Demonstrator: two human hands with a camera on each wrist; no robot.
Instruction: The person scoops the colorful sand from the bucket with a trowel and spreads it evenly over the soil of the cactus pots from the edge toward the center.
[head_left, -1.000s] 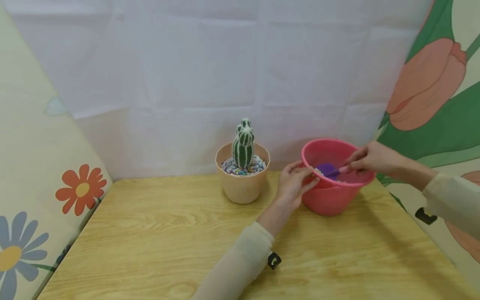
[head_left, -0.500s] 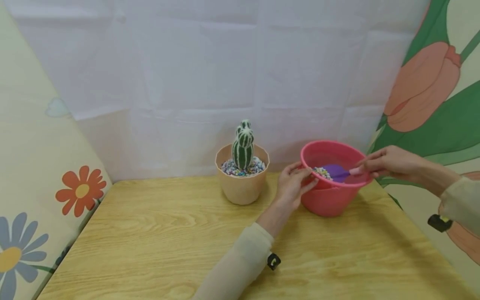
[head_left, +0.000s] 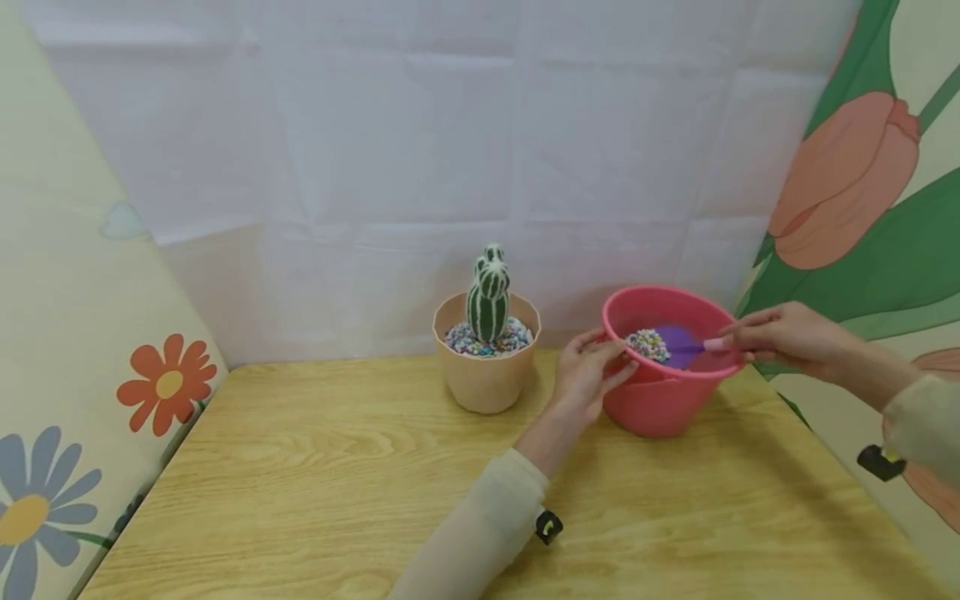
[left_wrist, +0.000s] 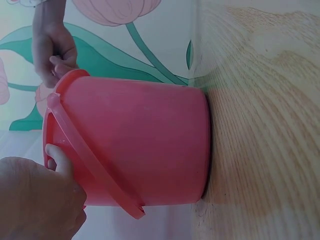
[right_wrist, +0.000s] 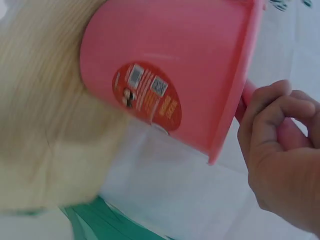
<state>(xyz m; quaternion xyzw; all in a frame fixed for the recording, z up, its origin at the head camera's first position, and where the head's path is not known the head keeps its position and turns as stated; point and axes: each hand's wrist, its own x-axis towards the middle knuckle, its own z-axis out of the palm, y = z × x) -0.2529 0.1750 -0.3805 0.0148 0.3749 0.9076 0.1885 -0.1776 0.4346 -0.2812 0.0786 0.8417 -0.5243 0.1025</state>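
Note:
A pink bucket (head_left: 652, 408) stands on the table at the right in the head view, its handle hanging down the side in the left wrist view. My left hand (head_left: 585, 371) grips the near-left part of its rim, thumb hooked over the edge. My right hand (head_left: 791, 337) holds the pink handle of a toy shovel (head_left: 681, 346) with a purple blade. Small multicoloured pebbles (head_left: 647, 344) are heaped at the blade's left end, inside the bucket mouth. In the right wrist view the fingers curl round the pink handle (right_wrist: 290, 134); the bucket wall hides the blade there.
Left of the bucket is a peach flowerpot (head_left: 486, 383) with a green-and-white cactus (head_left: 487, 308) set in coloured pebbles. A white cloth (head_left: 390, 150) hangs behind the wooden table (head_left: 315, 483). Flower-patterned walls flank both sides.
My right hand has drawn back to the right with the shovel. The blade has come up into view with pebbles on it. My left hand keeps its grip on the rim.

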